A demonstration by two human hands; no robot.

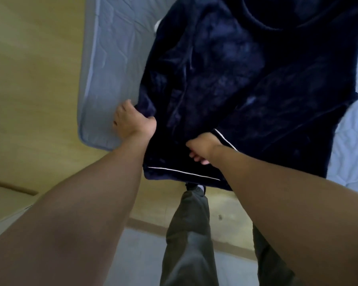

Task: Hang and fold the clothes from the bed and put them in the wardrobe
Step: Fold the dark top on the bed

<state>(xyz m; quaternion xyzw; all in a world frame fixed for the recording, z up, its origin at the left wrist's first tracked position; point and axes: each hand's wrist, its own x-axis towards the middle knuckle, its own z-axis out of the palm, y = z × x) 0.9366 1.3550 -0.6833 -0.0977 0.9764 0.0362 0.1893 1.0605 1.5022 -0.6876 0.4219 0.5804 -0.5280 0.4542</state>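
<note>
A bed (105, 75) with a pale blue quilted cover was seen above a wooden floor (29, 83). A large dark blue garment (246, 83) of soft fabric was spread on the bed, and its lower end was hung over the near edge of the bed. The left side of this end was grasped by the left hand (132, 120), with the fingers curled into the fabric. A fold further right was clenched in the right hand (202, 150), near a thin white trim (182, 172) on the garment.

Garment (236, 83) on mattress (112, 58), overhanging edge.
</note>
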